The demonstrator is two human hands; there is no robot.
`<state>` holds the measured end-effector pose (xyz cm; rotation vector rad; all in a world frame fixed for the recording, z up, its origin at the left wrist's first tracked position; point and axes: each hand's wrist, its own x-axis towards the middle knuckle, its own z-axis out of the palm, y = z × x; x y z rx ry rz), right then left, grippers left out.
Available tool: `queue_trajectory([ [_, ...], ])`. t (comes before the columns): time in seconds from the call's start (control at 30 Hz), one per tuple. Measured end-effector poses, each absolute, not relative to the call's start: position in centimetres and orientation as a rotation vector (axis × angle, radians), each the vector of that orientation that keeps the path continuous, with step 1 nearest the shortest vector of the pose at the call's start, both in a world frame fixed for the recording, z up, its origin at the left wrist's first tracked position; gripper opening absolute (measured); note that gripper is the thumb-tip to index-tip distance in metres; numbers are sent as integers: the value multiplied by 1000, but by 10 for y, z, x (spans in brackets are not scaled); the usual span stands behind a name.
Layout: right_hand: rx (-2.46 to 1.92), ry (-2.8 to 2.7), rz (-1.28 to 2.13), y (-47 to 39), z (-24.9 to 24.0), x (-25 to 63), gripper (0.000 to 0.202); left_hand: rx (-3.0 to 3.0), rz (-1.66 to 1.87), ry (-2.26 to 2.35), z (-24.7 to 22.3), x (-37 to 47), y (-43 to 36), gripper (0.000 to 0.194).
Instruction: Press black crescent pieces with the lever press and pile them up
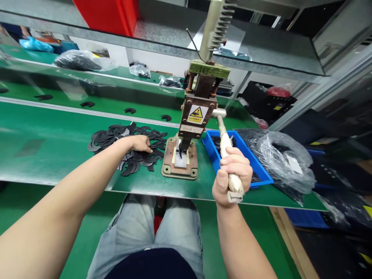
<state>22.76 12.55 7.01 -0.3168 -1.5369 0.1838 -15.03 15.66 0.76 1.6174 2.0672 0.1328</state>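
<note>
My left hand [141, 143] reaches into a loose pile of flat black crescent-shaped pieces [136, 164], left of a hand press [194, 116]. Its fingers are bent and drawn together against the pieces; whether one is between them is hidden. My right hand [233, 172] is wrapped round the press's lever handle [225, 135], which is covered in pale wrapping and slants down toward me. Under the ram, a black curved piece [180, 152] shows on a small light plate [180, 162] over the press base [167, 164].
A blue bin [263, 179] of black parts stands right of the press, beside clear plastic bags [285, 162]. Several black pieces [130, 111] lie spaced along the green strip behind. Overhead, a metal shelf [162, 42] carries a red bin [107, 15].
</note>
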Motion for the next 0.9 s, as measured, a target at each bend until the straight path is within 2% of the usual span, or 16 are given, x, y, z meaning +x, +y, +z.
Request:
queue_trajectory([
  [0.1, -323, -1540, 188, 125, 70, 228, 8, 1590, 29, 2042, 12, -144, 155, 43],
  [0.27, -310, -1538, 205, 125, 70, 229, 7, 1633, 190, 2014, 21, -138, 148, 35],
  [0.57, -307, -1509, 215, 124, 70, 226, 7, 1279, 998, 1744, 4, -69, 126, 39],
  [0.7, -303, -1531, 218, 124, 70, 227, 9, 1217, 1057, 1669, -6, -40, 126, 37],
  [0.9, -304, -1522, 218, 123, 70, 226, 9, 1207, 1075, 1553, -5, -43, 133, 41],
])
